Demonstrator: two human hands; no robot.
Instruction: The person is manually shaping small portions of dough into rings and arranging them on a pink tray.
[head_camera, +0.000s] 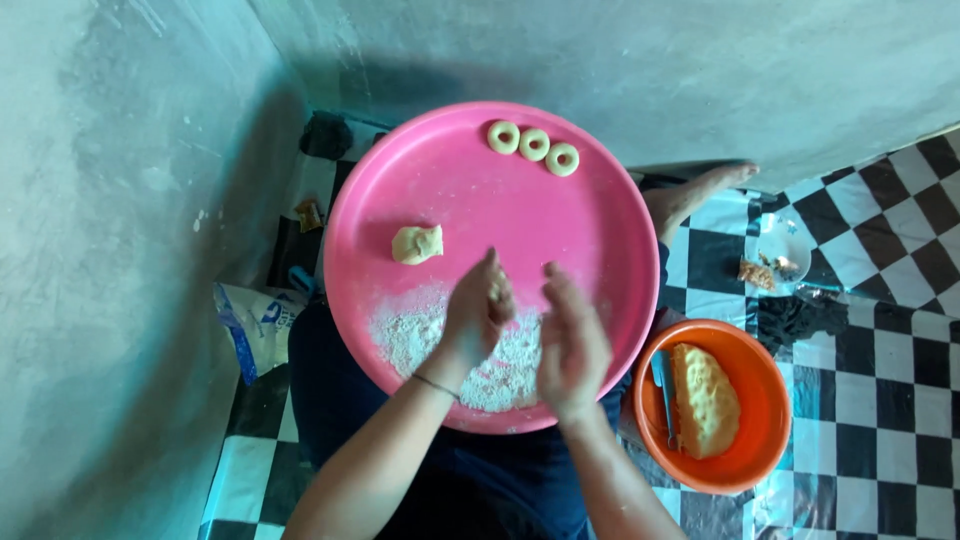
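Observation:
A big round pink tray (450, 180) rests on my lap. Both hands hover over its near half. My left hand (478, 312) has its fingers curled around a small bit of pale dough. My right hand (570, 345) is beside it, palm turned toward the left hand, fingers straight and apart, holding nothing that I can see. A small lump of dough (417, 244) lies on the tray left of my hands. Three dough rings (533, 145) sit in a row at the tray's far edge. White flour (420, 335) is spread under my hands.
An orange bowl (755, 375) with a large mass of dough (705, 400) and a blue-handled utensil (664, 385) stands at my right on the black-and-white checkered floor (880, 330). A bare foot (695, 195) lies beyond the tray. Grey walls close in at left and behind. A bag (255, 325) sits at left.

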